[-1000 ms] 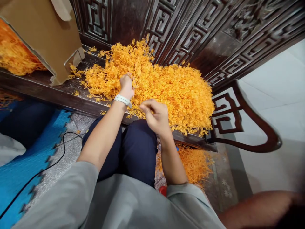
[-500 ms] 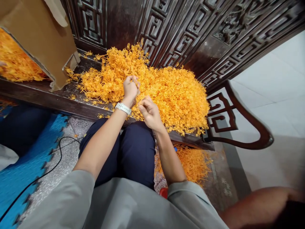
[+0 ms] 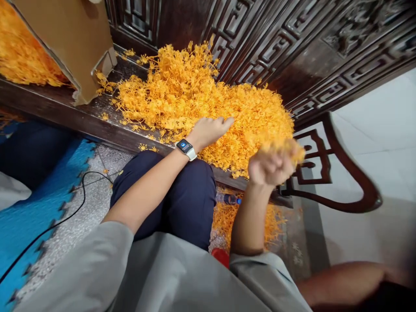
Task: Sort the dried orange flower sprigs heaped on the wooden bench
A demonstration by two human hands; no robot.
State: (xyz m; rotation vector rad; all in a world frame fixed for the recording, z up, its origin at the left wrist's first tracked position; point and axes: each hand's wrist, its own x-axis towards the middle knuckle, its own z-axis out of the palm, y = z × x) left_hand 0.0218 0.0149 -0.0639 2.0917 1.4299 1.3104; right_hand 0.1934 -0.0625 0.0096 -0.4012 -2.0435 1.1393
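Right hand (image 3: 270,164) swung rightward, curled grip holding orange pieces (image 3: 299,154) along top (blurred); left hand (image 3: 208,131): closure unclear.

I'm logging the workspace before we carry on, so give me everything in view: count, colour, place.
Carved bench: one, dark brown, across centre
Cardboard box: one, brown, upper left
Main pile: uncountable pieces, orange-yellow, on bench
Second heap: uncountable, orange, at box's opening
Floor pieces: uncountable, orange, below bench
Bottle: one, clear, blue cap, below bench
Partly hidden object: one, red, lower centre
Cable: one, black, left floor
Mat: one area, blue, left
Tiled surface: one, white, right
Others' limbs: two, one dark-clad left, one bare lower right
Watch: one, white strap, left wrist
Trousers: one pair, navy, lower centre
Shirt: one, grey, bottom
Left grip: one, bare, over pile's front
Right grip: one, bare, blurred, curled on orange bits, pile's right end
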